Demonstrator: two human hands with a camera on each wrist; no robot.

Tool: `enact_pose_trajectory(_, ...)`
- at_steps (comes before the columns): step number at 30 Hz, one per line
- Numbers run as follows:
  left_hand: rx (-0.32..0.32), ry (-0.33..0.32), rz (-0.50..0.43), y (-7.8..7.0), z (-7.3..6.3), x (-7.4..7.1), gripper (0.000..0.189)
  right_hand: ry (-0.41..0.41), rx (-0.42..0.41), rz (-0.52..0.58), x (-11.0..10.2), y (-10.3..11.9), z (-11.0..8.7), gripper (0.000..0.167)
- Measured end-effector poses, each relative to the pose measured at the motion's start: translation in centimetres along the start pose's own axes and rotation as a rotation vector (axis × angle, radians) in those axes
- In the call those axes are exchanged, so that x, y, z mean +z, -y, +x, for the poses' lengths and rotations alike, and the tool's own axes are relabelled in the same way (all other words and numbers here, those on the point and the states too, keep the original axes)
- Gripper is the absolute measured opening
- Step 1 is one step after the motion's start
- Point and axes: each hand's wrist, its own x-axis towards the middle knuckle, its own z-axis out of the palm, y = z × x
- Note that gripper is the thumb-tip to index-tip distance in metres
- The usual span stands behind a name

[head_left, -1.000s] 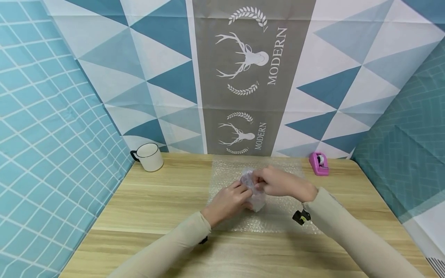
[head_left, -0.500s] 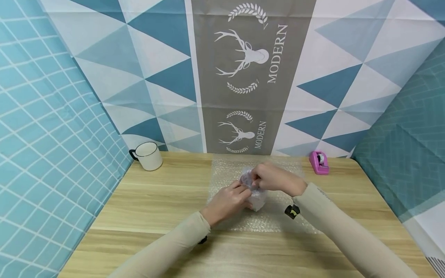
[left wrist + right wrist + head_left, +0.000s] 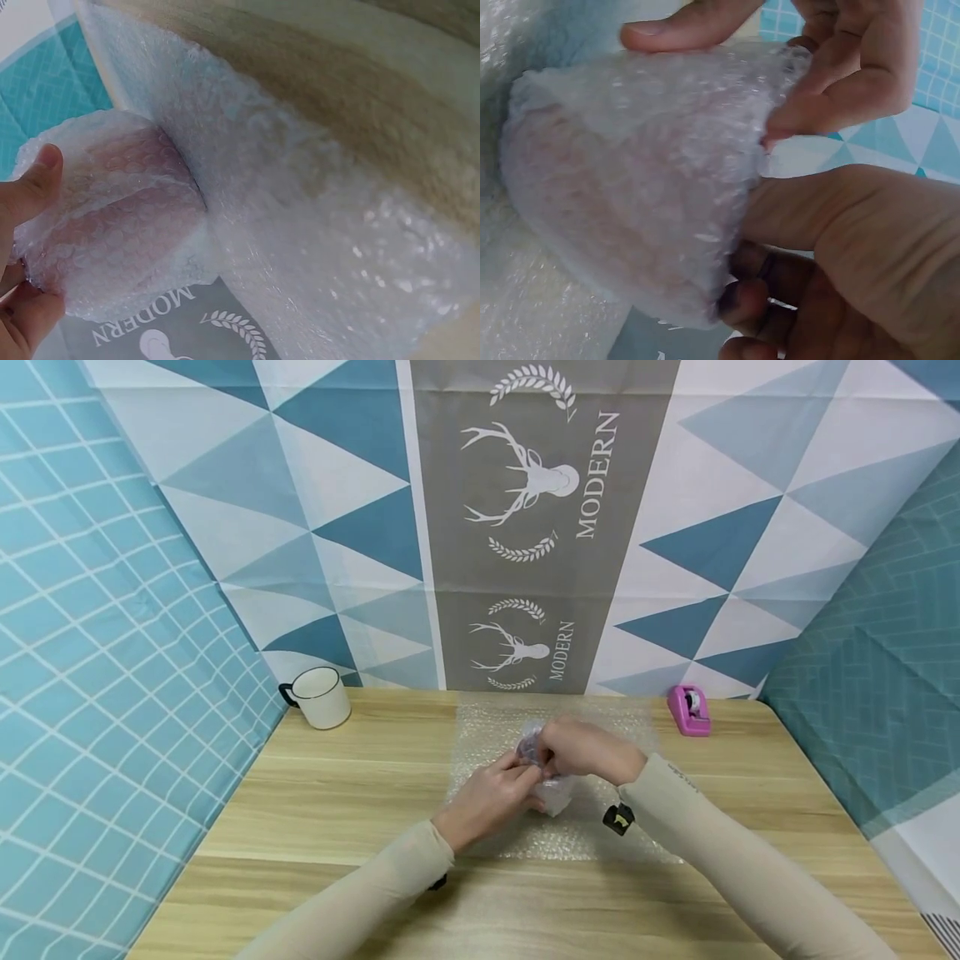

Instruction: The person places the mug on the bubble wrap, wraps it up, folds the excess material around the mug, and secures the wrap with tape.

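A bundle in bubble wrap [image 3: 553, 797], pinkish through the layers in both wrist views, stands on a flat bubble wrap sheet [image 3: 483, 735]. What it wraps is hidden under the plastic. My left hand [image 3: 491, 797] grips it from the left; in the left wrist view the thumb [image 3: 45, 169] presses along its side. Bent over the top end, my right hand [image 3: 588, 749] pinches the gathered wrap at the bundle's open edge. In the right wrist view the fingers of both hands meet at that end of the bundle [image 3: 645, 172].
A white mug [image 3: 322, 697] with a dark rim and black handle stands at the back left of the wooden table [image 3: 337, 827]. At the back right is a pink tape dispenser [image 3: 688, 712]. Patterned cloth [image 3: 517, 527] hangs behind the table and along both sides.
My right hand has shifted slightly left and turned further over the bundle's top, the wrist swinging left. My left hand keeps its hold nearly unmoved. Mug and tape dispenser have stayed put.
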Motion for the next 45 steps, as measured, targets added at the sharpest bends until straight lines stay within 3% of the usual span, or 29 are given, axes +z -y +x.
enact_pose_trajectory(4, -0.014, 0.025, -0.014, -0.1, 0.0, -0.2, 0.051, 0.006, 0.024, 0.003, -0.2, 0.2, 0.2, 0.021)
enact_pose_trajectory(9, 0.015, 0.022, 0.031, -0.1, 0.0, -0.2, 0.053, -0.010, 0.007, -0.011, -0.2, 0.2, 0.3, 0.030)
enact_pose_trajectory(19, -0.018, 0.060, 0.045, -0.2, 0.5, -0.5, 0.052, -0.038, -0.046, 0.058, -0.3, 0.6, -0.2, 0.029)
enact_pose_trajectory(27, -0.071, 0.160, 0.130, -0.5, 1.6, -0.9, 0.045, -0.238, -0.101, 0.060, 0.7, -0.1, 0.0, 0.027)
enact_pose_trajectory(32, -0.080, 0.244, 0.187, -0.7, 2.0, -0.9, 0.043, -0.289, -0.078, 0.138, 0.4, -0.7, -0.7, 0.020)
enact_pose_trajectory(36, -0.051, 0.294, 0.230, -1.0, 2.7, -1.0, 0.036, -0.336, -0.126, 0.124, 0.4, -1.3, -1.6, 0.016)
enact_pose_trajectory(39, -0.047, 0.321, 0.247, -1.3, 3.2, -1.1, 0.032, -0.300, -0.192, 0.111, 0.4, -1.4, -2.5, 0.020)
enact_pose_trajectory(42, -0.075, 0.331, 0.223, -1.4, 3.3, -1.0, 0.034, -0.180, -0.222, 0.137, 0.4, -1.2, -3.4, 0.022)
enact_pose_trajectory(45, -0.100, 0.334, 0.198, -1.4, 3.3, -0.9, 0.035, -0.072, -0.195, 0.159, 1.0, -1.0, -4.2, 0.020)
